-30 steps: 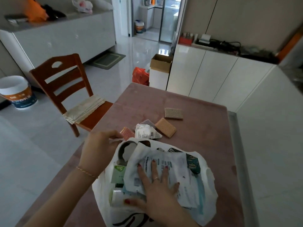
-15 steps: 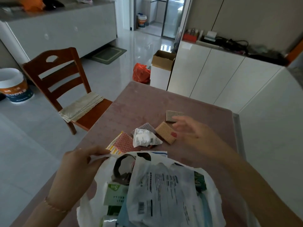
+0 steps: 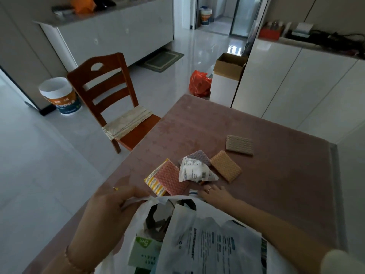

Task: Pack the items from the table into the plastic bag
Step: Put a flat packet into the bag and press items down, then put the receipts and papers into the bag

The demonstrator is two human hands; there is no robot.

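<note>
Table (image 3: 276, 175): sponges, crumpled packet (image 3: 194, 172) beyond plastic bag (image 3: 197, 234).

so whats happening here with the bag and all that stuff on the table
A person is packing small items into a white plastic bag. The left hand holds the bag's rim open, while the right hand reaches down onto the table beside the bag's mouth. Four textured pads, a crumpled white packet and a yellow packet are not yet packed.

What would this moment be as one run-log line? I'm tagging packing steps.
left hand: holds plastic bag rim open | right hand: on table beside crumpled white packet | unpacked: four textured pads, packet
</note>
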